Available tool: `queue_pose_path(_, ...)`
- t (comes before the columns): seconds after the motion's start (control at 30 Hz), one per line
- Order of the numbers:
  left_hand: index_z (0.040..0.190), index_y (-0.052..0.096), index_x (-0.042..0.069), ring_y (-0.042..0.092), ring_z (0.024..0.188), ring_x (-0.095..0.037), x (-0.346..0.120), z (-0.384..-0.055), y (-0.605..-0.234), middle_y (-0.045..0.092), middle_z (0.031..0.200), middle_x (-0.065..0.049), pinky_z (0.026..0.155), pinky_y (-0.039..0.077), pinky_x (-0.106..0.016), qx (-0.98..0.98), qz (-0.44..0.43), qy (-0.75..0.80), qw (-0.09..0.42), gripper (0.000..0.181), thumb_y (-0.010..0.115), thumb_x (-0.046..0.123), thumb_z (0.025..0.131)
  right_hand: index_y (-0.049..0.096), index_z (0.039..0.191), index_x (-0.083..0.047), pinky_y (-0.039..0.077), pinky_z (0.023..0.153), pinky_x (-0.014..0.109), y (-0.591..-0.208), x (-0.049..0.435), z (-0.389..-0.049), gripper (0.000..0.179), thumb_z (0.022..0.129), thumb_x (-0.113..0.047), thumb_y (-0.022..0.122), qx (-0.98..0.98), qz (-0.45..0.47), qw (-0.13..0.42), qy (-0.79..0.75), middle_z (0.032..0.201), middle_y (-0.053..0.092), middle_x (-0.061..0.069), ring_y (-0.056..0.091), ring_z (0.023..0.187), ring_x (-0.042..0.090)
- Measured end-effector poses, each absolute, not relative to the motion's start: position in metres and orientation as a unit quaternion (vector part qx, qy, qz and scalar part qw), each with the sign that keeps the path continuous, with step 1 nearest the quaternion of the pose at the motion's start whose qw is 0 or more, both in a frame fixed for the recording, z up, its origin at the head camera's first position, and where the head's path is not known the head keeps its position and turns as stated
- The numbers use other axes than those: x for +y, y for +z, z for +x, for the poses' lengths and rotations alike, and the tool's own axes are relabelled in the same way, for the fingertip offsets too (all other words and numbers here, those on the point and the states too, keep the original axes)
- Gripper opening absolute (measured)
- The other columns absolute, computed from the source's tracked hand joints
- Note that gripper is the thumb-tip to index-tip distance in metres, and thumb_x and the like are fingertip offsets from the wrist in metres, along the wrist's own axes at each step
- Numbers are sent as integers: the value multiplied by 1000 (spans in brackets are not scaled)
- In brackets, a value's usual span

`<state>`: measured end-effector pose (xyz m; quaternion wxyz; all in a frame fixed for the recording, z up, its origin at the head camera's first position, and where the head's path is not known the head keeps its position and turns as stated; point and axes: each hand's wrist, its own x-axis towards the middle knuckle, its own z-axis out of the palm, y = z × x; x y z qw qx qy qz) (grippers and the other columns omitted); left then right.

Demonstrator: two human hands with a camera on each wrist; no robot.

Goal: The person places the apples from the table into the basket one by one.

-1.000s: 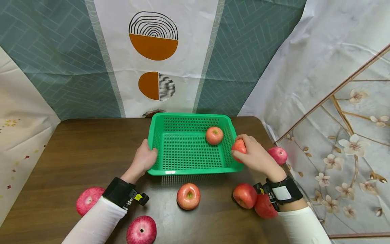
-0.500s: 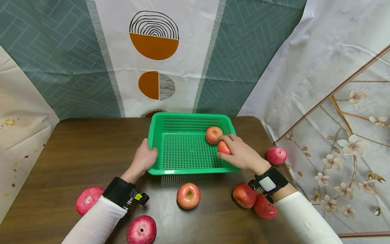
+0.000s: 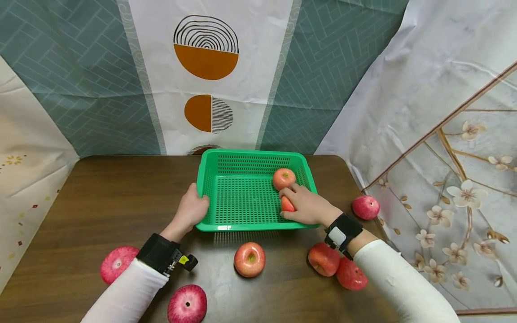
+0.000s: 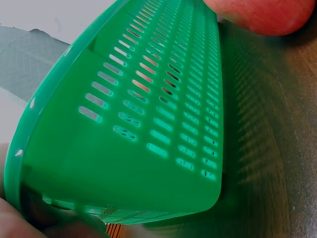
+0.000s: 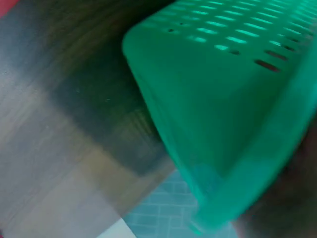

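Observation:
A green plastic basket (image 3: pixel 252 226) with slotted walls stands at the middle of the table. My left hand (image 3: pixel 192 207) grips its left rim, thumb over the top; the left wrist view shows the basket's wall (image 4: pixel 119 163) close up with fingers at the rim. Inside the basket's right part, my right hand (image 3: pixel 308 207) holds a red apple (image 3: pixel 287 204), partly hidden by the fingers. Just behind it another apple (image 3: pixel 284 178) sits in the back right of the basket. The right wrist view is blurred and shows mostly the basket's corner (image 5: pixel 198 114).
In front of the basket an apple (image 3: pixel 250 259) lies on the wooden table (image 3: pixel 121 193). Two more apples (image 3: pixel 324 259) lie under the right forearm. Pinkish-red fruits lie at the left (image 3: pixel 118 264), front (image 3: pixel 187 304) and right edge (image 3: pixel 365 207). Patterned sheets hang behind and beside the table.
My right hand has carried the apple leftward from over the basket's right rim and down into the basket. The left hand keeps its hold on the rim.

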<state>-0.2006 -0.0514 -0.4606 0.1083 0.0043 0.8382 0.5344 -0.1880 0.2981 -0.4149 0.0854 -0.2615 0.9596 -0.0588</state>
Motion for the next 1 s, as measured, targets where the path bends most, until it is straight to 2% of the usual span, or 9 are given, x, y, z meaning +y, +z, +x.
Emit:
queue_pose_path(0.17, 137, 31, -5, 60, 88, -32, -51, -201, -463, 51, 118, -25, 65, 55, -41, 836, 5, 538, 111, 40, 39, 14, 103, 54, 126, -21, 49, 72, 33, -424, 298, -190, 46, 90, -48, 65, 958, -260, 112, -50, 116, 45, 1, 48, 95, 19)
queue_pose_path(0.67, 137, 31, -5, 60, 87, -32, -50, -201, -463, 51, 117, -25, 63, 56, -41, 834, 4, 541, 110, 39, 38, 13, 103, 52, 129, -23, 49, 76, 34, -430, 297, -193, 45, 92, -45, 64, 956, -260, 128, -39, 121, 45, 2, 46, 98, 19)
queue_pose_path(1.0, 135, 32, -5, 60, 84, -31, -51, -201, -461, 52, 114, -24, 62, 55, -40, 837, 4, 538, 104, 39, 39, 14, 102, 55, 129, -23, 49, 78, 35, -431, 296, -196, 52, 87, -51, 69, 954, -261, 142, -36, 117, 45, -2, 47, 98, 16)
